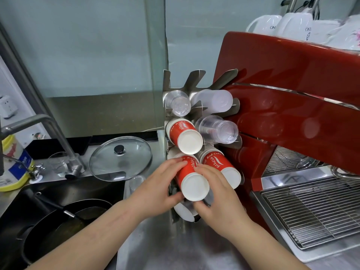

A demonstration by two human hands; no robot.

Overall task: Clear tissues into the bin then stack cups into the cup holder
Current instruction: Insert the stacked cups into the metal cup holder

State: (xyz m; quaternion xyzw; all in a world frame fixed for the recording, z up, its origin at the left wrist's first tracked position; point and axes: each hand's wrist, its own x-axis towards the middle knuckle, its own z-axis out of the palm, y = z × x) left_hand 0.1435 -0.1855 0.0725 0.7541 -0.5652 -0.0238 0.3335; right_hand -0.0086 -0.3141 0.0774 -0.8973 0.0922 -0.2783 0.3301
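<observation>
A steel cup holder (196, 76) stands between the sink and a red coffee machine, its slots filled with cup stacks lying on their sides. Clear plastic cups (180, 105) and frosted cups (214, 99) fill the top row, with more clear cups (220, 129) beside a red paper cup stack (185, 137). A lower red stack (220, 166) sits on the right. My left hand (157, 190) and my right hand (216, 195) both grip a red paper cup stack (191, 184) in the lower left slot. No tissues or bin are in view.
The red coffee machine (292, 75) with its wire drip tray (311, 209) is on the right, white mugs (292, 24) on top. Left lies a black sink with a frying pan (64, 221), a tap (48, 131) and a glass lid (120, 158).
</observation>
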